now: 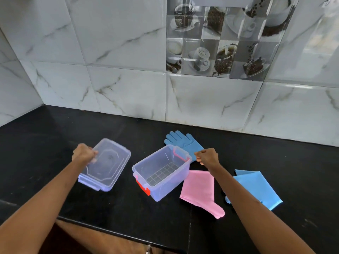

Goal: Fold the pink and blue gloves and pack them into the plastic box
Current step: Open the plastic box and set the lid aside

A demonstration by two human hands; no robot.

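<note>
Now your right hand (pixel 206 156) is clenched on nothing, and the pink glove (pixel 199 191) lies just below it, long axis slanting toward you; your left hand (pixel 83 153) grasps the lid (pixel 106 165), box (pixel 161 173) between.

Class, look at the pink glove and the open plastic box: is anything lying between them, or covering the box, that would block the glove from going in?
Nothing visible does. The pink glove lies flat on the counter right beside the plastic box, whose top is open and which holds no glove. Its lid is off to the left, held by the left hand.
</note>
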